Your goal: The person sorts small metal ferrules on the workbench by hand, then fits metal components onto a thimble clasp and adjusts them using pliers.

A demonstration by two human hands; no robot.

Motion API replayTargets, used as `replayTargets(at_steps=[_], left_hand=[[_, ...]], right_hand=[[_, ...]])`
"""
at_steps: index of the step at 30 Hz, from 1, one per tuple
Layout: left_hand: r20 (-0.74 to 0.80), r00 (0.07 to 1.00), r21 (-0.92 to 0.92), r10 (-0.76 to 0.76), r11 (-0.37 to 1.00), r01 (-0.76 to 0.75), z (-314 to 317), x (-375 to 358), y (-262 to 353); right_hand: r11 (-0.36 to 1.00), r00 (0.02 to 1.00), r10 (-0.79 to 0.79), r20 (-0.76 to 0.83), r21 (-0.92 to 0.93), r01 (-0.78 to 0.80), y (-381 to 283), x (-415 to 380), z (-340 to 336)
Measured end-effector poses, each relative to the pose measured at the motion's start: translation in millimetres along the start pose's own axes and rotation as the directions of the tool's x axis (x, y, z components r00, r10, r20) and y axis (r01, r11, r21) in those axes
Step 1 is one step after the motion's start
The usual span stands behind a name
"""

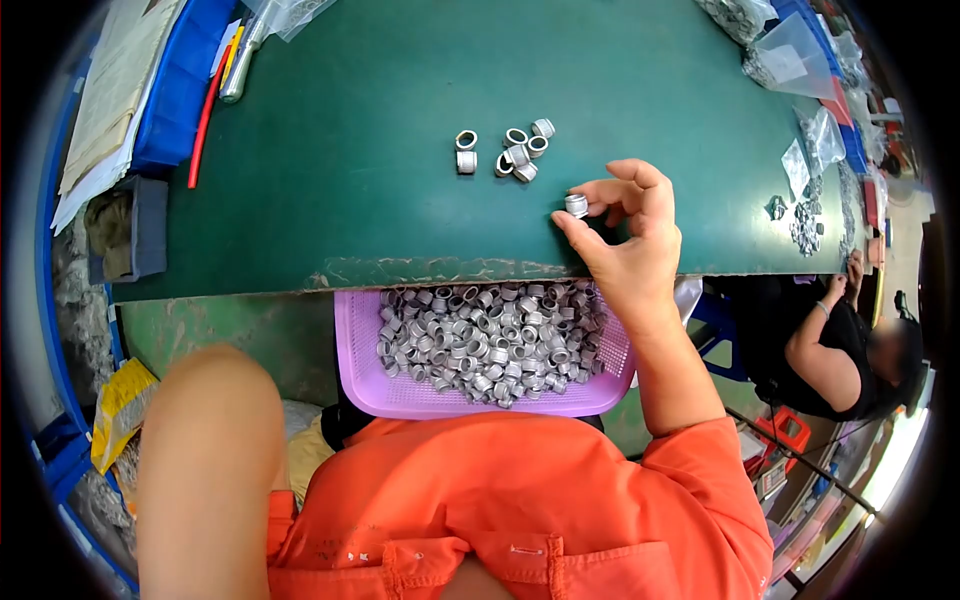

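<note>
Between the thumb and fingers of my right hand (635, 225) is a small silver metal ring (576, 205), held just over the green table. My left arm (210, 450) is bent up close to the camera, and the hand itself lies outside the view. A loose group of several metal rings (516, 155) rests on the table ahead and to the left of my right hand. Two more rings (467, 162) lie beside that group. On my lap, below the table edge, a pink plastic basket (355, 385) holds a large heap of similar rings (490, 340).
The green table (350, 150) has a chipped front edge. At its left are a red pencil (205, 130), a blue bin (185, 100) with papers, and a small grey box (150, 225). Plastic bags (795, 60) and small parts (806, 225) lie at right, where another person (825, 345) sits.
</note>
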State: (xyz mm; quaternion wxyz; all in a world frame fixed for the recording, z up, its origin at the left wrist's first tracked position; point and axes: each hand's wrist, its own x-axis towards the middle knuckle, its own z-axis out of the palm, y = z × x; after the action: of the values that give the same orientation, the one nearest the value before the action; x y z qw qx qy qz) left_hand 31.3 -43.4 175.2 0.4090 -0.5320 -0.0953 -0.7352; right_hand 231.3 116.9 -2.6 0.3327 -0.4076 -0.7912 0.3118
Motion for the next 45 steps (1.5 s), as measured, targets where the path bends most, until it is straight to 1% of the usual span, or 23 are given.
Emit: replayTargets(at_steps=[4,6,8,11,15,16,17,23,25,26,27,28,29,30,32,34,35,36,37,38,39,41,45], left_hand=[[-0.047,0.998,0.047,-0.037,0.998,0.04,-14.1,-24.8,-4.7],[-0.039,0.989,0.112,-0.143,0.983,0.146,-31.7,-54.2,-4.8],[0.098,0.939,0.248,-0.329,0.922,0.297,-56.3,-87.1,2.1],[0.356,0.733,0.519,-0.579,0.775,0.361,-83.2,-136.1,9.0],[0.411,0.512,0.67,-0.755,0.631,0.392,-87.8,-170.3,16.3],[0.4,0.43,0.736,-0.809,0.563,0.375,-87.9,-177.1,18.5],[0.38,0.404,0.758,-0.832,0.531,0.38,-83.3,-177.3,16.7],[0.409,0.331,0.772,-0.85,0.516,0.37,-79.3,-176.6,14.2],[0.425,0.23,0.684,-0.876,0.477,0.552,-73.2,-174.2,18.1],[0.501,0.186,0.623,-0.845,0.501,0.601,-69.3,-172.2,19.9],[0.597,0.168,0.554,-0.784,0.554,0.622,-58.8,-168.8,21.2],[0.675,0.13,0.523,-0.726,0.595,0.61,-49.9,-167.0,24.8],[0.704,0.197,0.388,-0.682,0.602,0.698,-39.8,-172.7,24.9],[0.705,0.184,0.368,-0.685,0.575,0.731,-33.3,-176.6,28.1],[0.702,0.171,0.355,-0.691,0.548,0.758,-29.9,-182.9,31.4],[0.605,0.169,0.42,-0.778,0.492,0.763,-31.6,-186.1,30.5],[0.562,0.086,0.494,-0.823,0.417,0.763,-31.4,-182.3,28.6],[0.487,0.032,0.49,-0.873,0.304,0.817,-33.4,-184.0,27.4],[0.411,-0.024,0.474,-0.911,0.192,0.859,-36.0,-187.2,26.4],[0.341,-0.071,0.383,-0.937,0.07,0.921,-35.4,-190.4,25.9],[0.337,-0.058,0.391,-0.94,0.083,0.917,-34.6,-188.8,24.7],[0.287,-0.329,0.16,-0.899,-0.294,0.942,-34.8,-185.1,24.2],[0.313,-0.38,0.205,-0.871,-0.329,0.922,-36.0,-182.7,23.0]], right_hand=[[0.999,0.999,0.033,-0.011,-0.027,-0.033,-1.9,-1.6,-1.5],[0.999,0.999,0.037,-0.029,0.0,-0.037,-1.1,-2.1,-2.4],[0.998,0.998,0.051,-0.04,0.024,-0.05,-0.5,-4.5,-3.5],[0.999,0.999,0.033,-0.017,-0.016,-0.034,-1.8,-4.3,-3.6],[0.993,0.993,0.117,0.008,-0.012,-0.117,-5.3,-5.6,-4.3],[0.989,0.989,0.146,0.008,-0.004,-0.146,-5.9,-5.6,-4.5],[0.989,0.989,0.145,0.008,-0.005,-0.145,-5.7,-5.1,-4.3],[0.999,0.999,0.032,-0.04,0.007,-0.032,-1.9,-6.1,-0.4],[0.993,0.998,0.043,0.034,0.109,-0.047,-5.1,-8.2,-1.0],[0.965,0.991,0.067,0.117,0.245,-0.094,1.1,-14.5,1.3],[0.829,0.938,0.238,0.252,0.451,-0.332,-20.9,-14.0,0.4],[0.733,0.916,0.244,0.318,0.558,-0.389,-29.7,-16.6,4.4],[0.62,0.892,0.24,0.384,0.646,-0.445,-36.8,-19.2,8.6],[0.65,0.905,0.194,0.38,0.641,-0.408,-44.1,-21.4,12.9],[0.852,0.927,0.05,0.371,0.469,-0.233,-45.2,-20.0,14.3],[0.933,0.951,-0.044,0.305,0.354,-0.07,-49.8,-11.9,16.3],[0.946,0.959,-0.078,0.272,0.323,-0.015,-47.9,-6.0,17.9],[0.958,0.958,-0.231,0.167,0.21,0.195,-39.9,2.3,21.8],[0.942,0.933,-0.335,0.133,0.048,0.331,-35.9,13.9,21.8],[0.948,0.94,-0.314,0.13,-0.016,0.319,-31.9,23.0,23.7],[0.948,0.947,-0.295,0.125,-0.081,0.307,-28.5,29.3,25.6],[0.953,0.949,-0.283,0.139,-0.07,0.294,-24.8,33.2,27.9],[0.981,0.974,-0.193,0.119,-0.014,0.196,-20.4,29.1,28.9]])
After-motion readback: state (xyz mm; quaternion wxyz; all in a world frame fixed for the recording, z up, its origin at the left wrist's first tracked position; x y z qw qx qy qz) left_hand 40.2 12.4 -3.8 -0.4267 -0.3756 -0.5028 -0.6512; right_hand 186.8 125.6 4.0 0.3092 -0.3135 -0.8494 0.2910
